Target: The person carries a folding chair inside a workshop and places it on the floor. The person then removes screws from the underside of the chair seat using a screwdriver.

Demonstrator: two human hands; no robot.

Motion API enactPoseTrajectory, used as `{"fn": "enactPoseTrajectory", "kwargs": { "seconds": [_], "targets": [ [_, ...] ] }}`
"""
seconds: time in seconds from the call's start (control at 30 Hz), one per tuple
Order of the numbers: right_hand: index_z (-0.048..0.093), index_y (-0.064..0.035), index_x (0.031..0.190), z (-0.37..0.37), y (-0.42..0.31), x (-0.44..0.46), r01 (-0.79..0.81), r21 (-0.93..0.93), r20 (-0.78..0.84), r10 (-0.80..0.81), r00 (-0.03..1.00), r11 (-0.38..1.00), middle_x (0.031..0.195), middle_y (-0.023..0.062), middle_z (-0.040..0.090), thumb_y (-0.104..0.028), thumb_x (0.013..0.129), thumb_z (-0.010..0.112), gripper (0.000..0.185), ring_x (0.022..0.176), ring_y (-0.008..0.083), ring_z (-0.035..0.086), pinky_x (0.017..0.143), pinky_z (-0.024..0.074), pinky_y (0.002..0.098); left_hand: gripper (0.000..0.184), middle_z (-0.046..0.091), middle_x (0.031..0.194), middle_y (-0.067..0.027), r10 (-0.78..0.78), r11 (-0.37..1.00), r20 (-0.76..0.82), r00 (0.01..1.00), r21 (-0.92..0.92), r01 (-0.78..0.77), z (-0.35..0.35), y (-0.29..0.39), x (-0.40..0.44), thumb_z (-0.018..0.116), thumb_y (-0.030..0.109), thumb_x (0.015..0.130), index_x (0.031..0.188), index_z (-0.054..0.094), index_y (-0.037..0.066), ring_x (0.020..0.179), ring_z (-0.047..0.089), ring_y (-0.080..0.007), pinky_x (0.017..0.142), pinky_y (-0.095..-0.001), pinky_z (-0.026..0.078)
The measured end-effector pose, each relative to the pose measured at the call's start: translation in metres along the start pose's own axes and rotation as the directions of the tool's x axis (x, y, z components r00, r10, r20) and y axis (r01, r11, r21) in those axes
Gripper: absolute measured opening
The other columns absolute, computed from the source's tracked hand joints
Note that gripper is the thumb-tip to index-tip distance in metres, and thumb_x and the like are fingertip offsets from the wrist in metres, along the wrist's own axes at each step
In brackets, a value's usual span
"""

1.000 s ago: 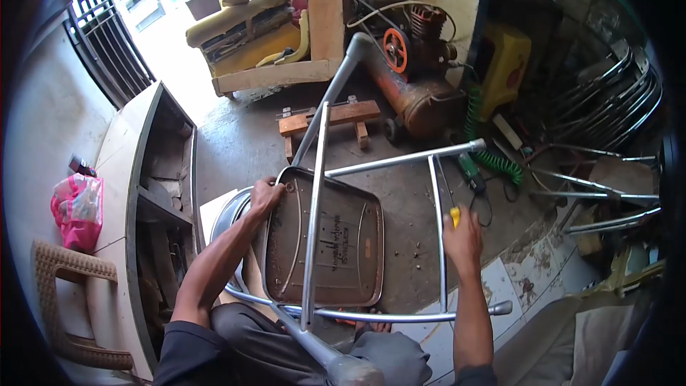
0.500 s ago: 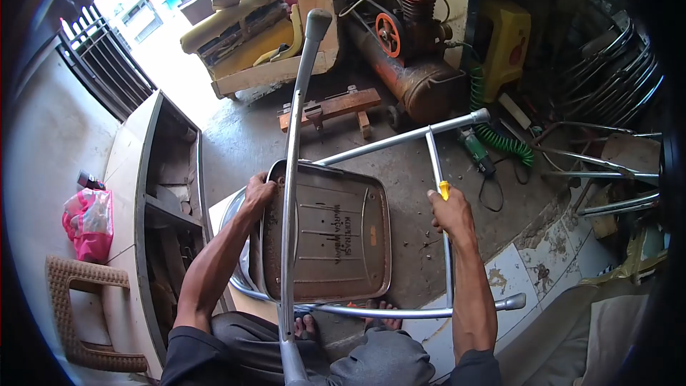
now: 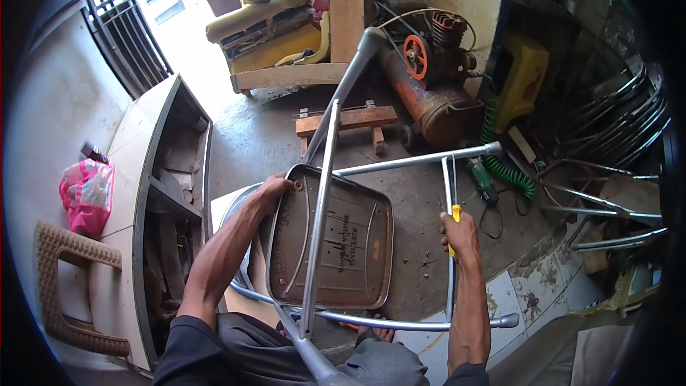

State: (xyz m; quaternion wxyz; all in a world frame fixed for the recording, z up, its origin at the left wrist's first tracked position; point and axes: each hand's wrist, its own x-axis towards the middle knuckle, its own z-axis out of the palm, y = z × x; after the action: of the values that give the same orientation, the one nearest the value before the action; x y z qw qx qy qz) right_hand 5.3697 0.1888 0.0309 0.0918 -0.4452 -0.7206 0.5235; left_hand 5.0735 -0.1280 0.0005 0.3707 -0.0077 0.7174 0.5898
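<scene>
A folding chair with a silver tubular frame point(image 3: 400, 162) lies tipped over before me, its seat underside point(image 3: 343, 243) brown, rusty and lettered. My left hand point(image 3: 277, 191) is closed on the upper left corner of the seat. Wrapped in my right hand point(image 3: 461, 234) is a screwdriver point(image 3: 456, 212) with a yellow handle, its thin shaft pointing away from me. That hand is beside the chair's crossbar point(image 3: 450, 286); whether it also touches the bar, I cannot tell. A loose-angled tube point(image 3: 321, 221) crosses in front of the seat.
Behind the chair are a wooden stand point(image 3: 346, 121) and an air compressor point(image 3: 436, 111). A green power tool point(image 3: 484, 182) and coiled green hose point(image 3: 511, 180) lie right of it. A cabinet point(image 3: 146, 164) with a pink bag point(image 3: 87, 196) stands left. Chair frames point(image 3: 618, 121) are stacked at right.
The crossing tubes have swung and now slant to the right, showing two separate bars. The screwdriver has turned, so its shaft shows beyond my right hand. The view has shifted a little.
</scene>
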Motion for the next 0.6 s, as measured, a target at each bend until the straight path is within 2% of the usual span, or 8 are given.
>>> {"fn": "enactPoseTrajectory", "kwargs": {
  "seconds": [0.07,0.13,0.23,0.37,0.47,0.6],
  "targets": [
    [0.058,-0.0024,0.091,0.001,0.008,0.004,0.010,0.014,0.004,-0.010,1.000,1.000,0.069,0.0052,0.058,-0.026,0.092,0.063,0.024,0.048,0.0133,0.055,0.041,0.0444,0.0300,0.028,0.066,0.081,-0.0122,0.085,0.995,-0.002,0.996,-0.058,-0.085,-0.001,-0.004,0.002,0.058,-0.003,0.077,0.105,0.064,-0.002,0.063,0.065,-0.0227,0.057,-0.0385,0.056],
    [0.058,-0.0033,0.090,0.001,0.010,0.007,0.025,0.027,0.015,-0.025,1.000,0.999,0.068,0.0050,0.058,-0.026,0.093,0.063,0.024,0.048,0.0130,0.055,0.041,0.0440,0.0298,0.033,0.066,0.084,-0.0129,0.092,0.991,0.028,0.995,-0.100,-0.089,-0.003,-0.007,0.007,0.058,-0.005,0.077,0.109,0.063,-0.003,0.065,0.066,-0.0227,0.059,-0.0383,0.057],
    [0.055,-0.0054,0.085,0.003,0.019,0.013,0.049,0.033,-0.010,-0.048,0.999,0.998,0.066,0.0037,0.056,-0.026,0.092,0.064,0.024,0.047,0.0123,0.054,0.039,0.0422,0.0287,0.045,0.068,0.089,-0.0156,0.083,0.995,0.009,0.997,-0.047,-0.082,-0.004,-0.013,0.015,0.057,-0.007,0.076,0.121,0.060,-0.004,0.068,0.067,-0.0232,0.061,-0.0381,0.057],
    [0.054,-0.0061,0.085,0.004,0.032,0.019,0.013,0.081,-0.006,-0.012,1.000,0.997,0.065,0.0034,0.056,-0.025,0.092,0.064,0.023,0.045,0.0122,0.053,0.038,0.0416,0.0280,0.049,0.068,0.090,-0.0162,0.089,0.996,-0.025,0.996,-0.020,-0.090,-0.003,-0.023,0.028,0.056,-0.006,0.077,0.126,0.058,-0.006,0.067,0.067,-0.0233,0.059,-0.0381,0.057],
    [0.054,-0.0059,0.085,0.005,0.034,0.022,0.031,0.093,-0.003,-0.031,1.000,0.995,0.066,0.0037,0.055,-0.025,0.092,0.064,0.023,0.044,0.0123,0.052,0.038,0.0412,0.0280,0.049,0.068,0.092,-0.0169,0.091,0.995,-0.002,0.996,-0.035,-0.091,-0.003,-0.022,0.029,0.056,-0.006,0.077,0.126,0.058,-0.006,0.071,0.068,-0.0231,0.062,-0.0383,0.057],
    [0.054,-0.0056,0.086,0.005,0.030,0.019,0.019,0.086,0.005,-0.020,1.000,0.996,0.066,0.0040,0.056,-0.025,0.093,0.063,0.022,0.044,0.0126,0.052,0.038,0.0411,0.0280,0.041,0.066,0.085,-0.0143,0.053,0.996,-0.019,0.998,-0.070,-0.055,-0.004,-0.024,0.029,0.056,-0.005,0.077,0.118,0.061,-0.007,0.066,0.066,-0.0231,0.058,-0.0389,0.056]
  ]
}}
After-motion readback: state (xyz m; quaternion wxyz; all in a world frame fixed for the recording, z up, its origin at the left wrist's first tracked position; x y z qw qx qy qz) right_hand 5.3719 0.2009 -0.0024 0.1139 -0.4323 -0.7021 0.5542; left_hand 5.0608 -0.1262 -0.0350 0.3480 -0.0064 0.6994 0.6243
